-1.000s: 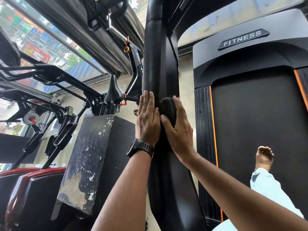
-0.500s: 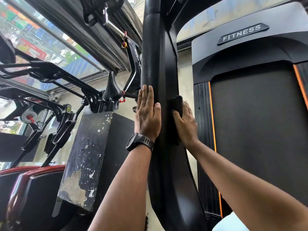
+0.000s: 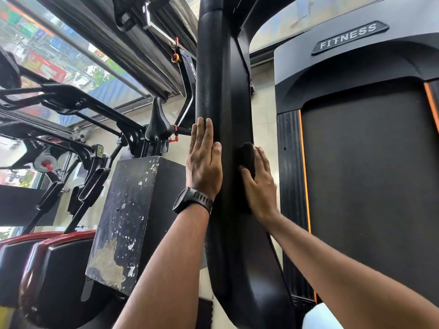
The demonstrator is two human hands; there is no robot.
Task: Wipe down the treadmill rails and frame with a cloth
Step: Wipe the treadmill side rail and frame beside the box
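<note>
On the treadmill's black upright (image 3: pixel 223 91), your left hand (image 3: pixel 204 162) lies flat, fingers straight, bracing and holding nothing. Your right hand (image 3: pixel 261 184) cups the dark cloth (image 3: pixel 247 155), thumb beneath and fingers over it, pressing it to the post's right edge. A second ago the cloth sat on the front face; it has since slid round to the side. That face looks covered at this height, so the flank likely comes next.

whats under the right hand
A dark cloth, which the right hand holds against the black frame. Its bunched top shows past the fingers; the rest is covered by the palm, as is the frame behind it.
</note>
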